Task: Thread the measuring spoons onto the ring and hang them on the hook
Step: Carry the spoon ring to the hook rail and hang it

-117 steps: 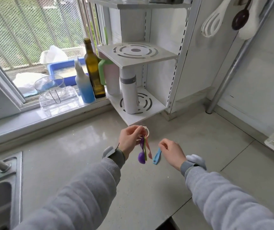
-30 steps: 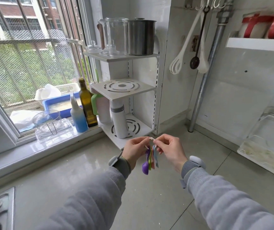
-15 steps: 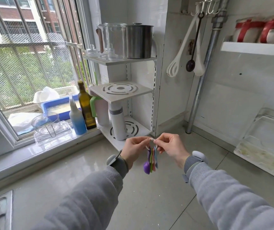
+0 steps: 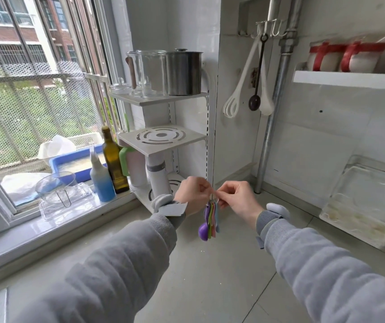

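A bunch of coloured measuring spoons (image 4: 209,219), purple, green, pink and blue, hangs from a small white ring (image 4: 214,199) above the counter. My left hand (image 4: 192,195) and my right hand (image 4: 235,199) both pinch the ring from either side, fingertips almost touching. Most of the ring is hidden by my fingers. A white hook rack (image 4: 271,30) is fixed high on the wall, up and to the right of my hands.
A white whisk (image 4: 232,106), a dark ladle (image 4: 254,102) and a white spoon hang from the rack. A metal pipe (image 4: 273,127) runs down beside them. A white corner shelf (image 4: 161,138) holds a steel pot and jars. Bottles stand on the window sill.
The view has tilted upward, bringing the hook rack into sight. Earlier my right hand held a loose blue spoon; it now hangs with the others, and both hands hold the ring.
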Demonstrator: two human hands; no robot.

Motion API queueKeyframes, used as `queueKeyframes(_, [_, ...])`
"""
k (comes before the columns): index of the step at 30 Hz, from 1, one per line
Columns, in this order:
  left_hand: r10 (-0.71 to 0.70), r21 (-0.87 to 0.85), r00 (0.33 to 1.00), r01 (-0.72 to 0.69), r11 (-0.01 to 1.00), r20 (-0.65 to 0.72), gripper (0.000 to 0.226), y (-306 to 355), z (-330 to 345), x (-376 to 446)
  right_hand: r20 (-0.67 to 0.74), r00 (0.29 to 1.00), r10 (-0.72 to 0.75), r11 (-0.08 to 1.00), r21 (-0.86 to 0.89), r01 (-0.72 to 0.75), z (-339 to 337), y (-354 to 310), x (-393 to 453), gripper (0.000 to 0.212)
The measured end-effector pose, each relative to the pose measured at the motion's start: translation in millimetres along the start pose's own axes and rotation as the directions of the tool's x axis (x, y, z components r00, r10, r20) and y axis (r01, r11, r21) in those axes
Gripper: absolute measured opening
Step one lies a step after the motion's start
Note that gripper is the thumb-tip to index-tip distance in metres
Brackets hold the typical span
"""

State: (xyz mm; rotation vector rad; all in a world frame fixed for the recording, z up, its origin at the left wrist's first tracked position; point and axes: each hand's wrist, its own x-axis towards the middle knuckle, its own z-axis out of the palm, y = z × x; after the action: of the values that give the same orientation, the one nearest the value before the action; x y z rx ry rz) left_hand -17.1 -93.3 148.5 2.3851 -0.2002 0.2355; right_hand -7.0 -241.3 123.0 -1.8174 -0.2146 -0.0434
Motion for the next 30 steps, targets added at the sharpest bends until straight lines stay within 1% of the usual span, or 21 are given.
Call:
queueKeyframes(3, [0.07, 0.071, 0.996, -0.066, 0.995, -0.051, 0.025, 12, -5, 8, -0.042, 0.999, 0.008, 0.999, 0.038, -0.006, -5, -10, 3, 0.022])
queueKeyframes(5, [0.164, 0.14, 0.985, -0.155, 0.978, -0.056, 0.023, 23, -16, 18, -0.066, 0.998, 0.006, 0.999, 0.054, -0.002, -12, -21, 12, 0.021])
queueKeyframes(7, [0.274, 0.156, 0.962, -0.27, 0.95, -0.007, 0.02, 31, -30, 31, -0.096, 0.995, -0.027, 0.999, 0.016, 0.029, -19, -34, 19, 0.021])
queueKeyframes(9, [0.312, 0.095, 0.95, -0.313, 0.945, 0.031, 0.018, 39, -43, 44, -0.13, 0.989, -0.066, 0.998, 0.004, 0.067, -26, -51, 23, 0.023])
queueKeyframes(10, [0.308, 0.059, 0.951, -0.309, 0.949, 0.014, 0.017, 39, -43, 52, -0.132, 0.988, -0.077, 0.997, -0.028, 0.074, -30, -55, 28, 0.024])
queueKeyframes(11, [0.29, 0.004, 0.957, -0.29, 0.957, 0.027, 0.017, 45, -49, 56, -0.116, 0.989, -0.094, 0.995, -0.02, 0.093, -32, -62, 34, 0.023])
queueKeyframes(12, [0.254, -0.076, 0.967, -0.251, 0.965, 0.02, 0.017, 40, -46, 53, -0.126, 0.987, -0.095, 0.995, -0.023, 0.093, -30, -60, 34, 0.021])
queueKeyframes(13, [0.292, -0.109, 0.956, -0.291, 0.951, -0.008, 0.018, 69, -67, 82, -0.227, 0.961, -0.157, 0.987, -0.072, 0.144, -47, -100, 51, 0.018])
queueKeyframes(14, [0.283, -0.169, 0.959, -0.281, 0.945, -0.011, 0.018, 73, -71, 89, -0.243, 0.953, -0.183, 0.983, -0.056, 0.175, -53, -109, 56, 0.014])
queueKeyframes(16, [0.24, -0.257, 0.971, -0.228, 0.939, 0.017, 0.019, 82, -74, 97, -0.253, 0.942, -0.221, 0.975, -0.09, 0.205, -63, -123, 62, 0.008])
queueKeyframes(19, [0.204, -0.467, 0.979, -0.175, 0.867, 0.012, 0.013, 101, -77, 116, -0.286, 0.926, -0.247, 0.968, -0.107, 0.226, -77, -141, 73, 0.008])
queueKeyframes(21, [0.207, -0.558, 0.978, -0.183, 0.81, -0.02, 0.007, 117, -76, 130, -0.333, 0.905, -0.265, 0.964, -0.114, 0.241, -94, -150, 84, 0.014])
queueKeyframes(26, [0.18, -0.643, 0.979, -0.197, 0.74, -0.092, 0.007, 164, -70, 167, -0.428, 0.851, -0.304, 0.951, -0.093, 0.294, -141, -167, 116, 0.013])
queueKeyframes(28, [0.165, -0.669, 0.979, -0.2, 0.716, -0.116, 0.011, 182, -63, 186, -0.461, 0.838, -0.294, 0.954, -0.091, 0.284, -163, -168, 133, 0.01])
queueKeyframes(30, [0.135, -0.682, 0.981, -0.194, 0.705, -0.138, 0.017, 200, -55, 209, -0.47, 0.833, -0.291, 0.957, -0.135, 0.258, -184, -171, 150, 0.015])
